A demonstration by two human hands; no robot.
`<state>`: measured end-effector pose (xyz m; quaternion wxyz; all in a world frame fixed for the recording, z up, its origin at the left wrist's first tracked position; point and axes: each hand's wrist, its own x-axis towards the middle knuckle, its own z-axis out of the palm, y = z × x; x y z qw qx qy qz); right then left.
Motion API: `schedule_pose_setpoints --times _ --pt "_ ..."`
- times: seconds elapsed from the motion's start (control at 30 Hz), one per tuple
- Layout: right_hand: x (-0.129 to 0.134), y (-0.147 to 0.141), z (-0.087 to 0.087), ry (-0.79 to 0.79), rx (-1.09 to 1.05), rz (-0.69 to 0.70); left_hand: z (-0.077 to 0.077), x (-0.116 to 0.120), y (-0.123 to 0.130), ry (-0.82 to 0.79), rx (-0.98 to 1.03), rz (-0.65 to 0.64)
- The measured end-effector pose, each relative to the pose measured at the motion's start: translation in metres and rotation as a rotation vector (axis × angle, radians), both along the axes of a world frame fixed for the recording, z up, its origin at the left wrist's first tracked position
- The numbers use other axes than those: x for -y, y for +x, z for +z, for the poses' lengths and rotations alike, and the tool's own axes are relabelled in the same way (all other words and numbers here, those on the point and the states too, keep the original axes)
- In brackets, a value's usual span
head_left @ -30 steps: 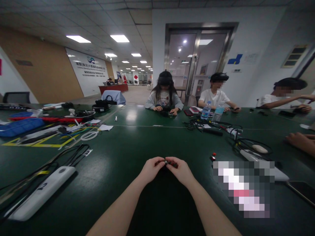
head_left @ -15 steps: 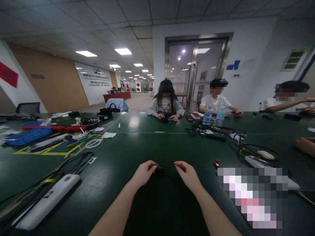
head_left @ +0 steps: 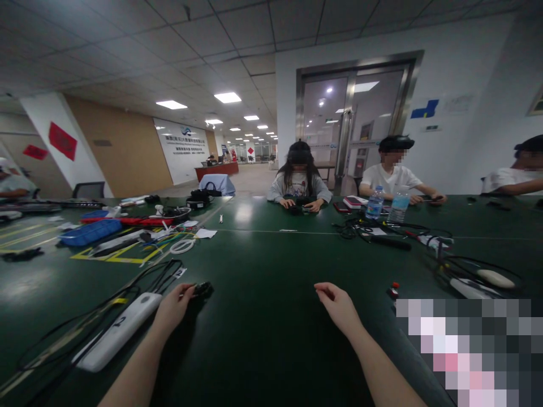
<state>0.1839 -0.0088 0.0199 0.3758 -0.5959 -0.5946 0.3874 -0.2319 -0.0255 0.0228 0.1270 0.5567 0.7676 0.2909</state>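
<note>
A small dark object [head_left: 204, 290] is pinched in the fingertips of my left hand [head_left: 175, 305], beside the cables and the white power strip [head_left: 121, 330]. The object's details are too dark to make out. Over the green table [head_left: 254, 316], right of the middle, my right hand [head_left: 337, 302] has its fingers closed together. Whether anything tiny is between those fingertips is hidden. A small red and black item [head_left: 394, 289] lies to the right of my right hand.
Blue tray [head_left: 91, 232], coiled white cable [head_left: 182, 246] and tools lie at the left. Two bottles [head_left: 374, 203] stand among black cables at the right. Across the table sit a person [head_left: 299, 183] and, further right, others. A pixelated patch covers the right front.
My left hand has moved left with the dark object, away from my right hand and towards the power strip. The whole view has shifted to the right as the head turned slightly left.
</note>
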Motion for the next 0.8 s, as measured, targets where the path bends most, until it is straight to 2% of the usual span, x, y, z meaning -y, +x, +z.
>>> schedule_pose_setpoints --times 0.23,0.53,0.8 --pt "0.000 0.000 0.002 -0.019 0.018 -0.018 -0.002 0.000 0.009 0.026 -0.045 -0.015" --pt "-0.002 0.002 -0.002 -0.016 0.002 -0.007 -0.003 0.000 0.006 0.049 -0.154 -0.112" --pt "0.000 0.000 0.003 -0.038 0.029 -0.020 0.000 0.002 0.011 0.037 -0.218 -0.133"
